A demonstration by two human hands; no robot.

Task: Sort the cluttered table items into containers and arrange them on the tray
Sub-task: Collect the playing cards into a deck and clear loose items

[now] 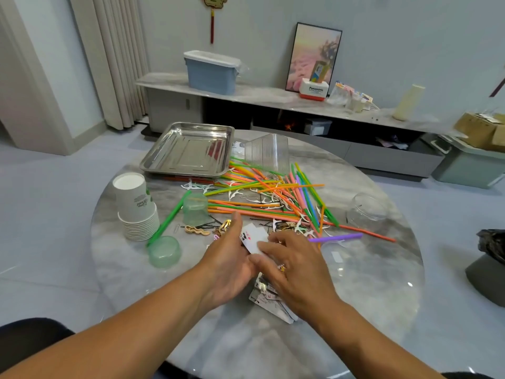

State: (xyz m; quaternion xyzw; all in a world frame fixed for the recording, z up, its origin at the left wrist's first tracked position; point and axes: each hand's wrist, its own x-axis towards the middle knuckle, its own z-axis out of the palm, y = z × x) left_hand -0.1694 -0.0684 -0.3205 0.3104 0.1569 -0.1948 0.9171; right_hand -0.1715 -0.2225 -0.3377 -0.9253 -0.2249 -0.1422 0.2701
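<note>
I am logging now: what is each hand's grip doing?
Left hand: holds playing cards.
Right hand: fingers rest on the same cards.

Two bare forearms, no sleeves to be seen, above a round marble table. A ring with a small stone is worn on the right hand.

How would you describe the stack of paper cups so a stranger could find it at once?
Start at the round marble table and find the steel tray at its far left. Just nearer than the tray, by the left edge, stands the stack of paper cups, upside down. It alone is white and opaque; the green cups beside it are translucent.
</note>
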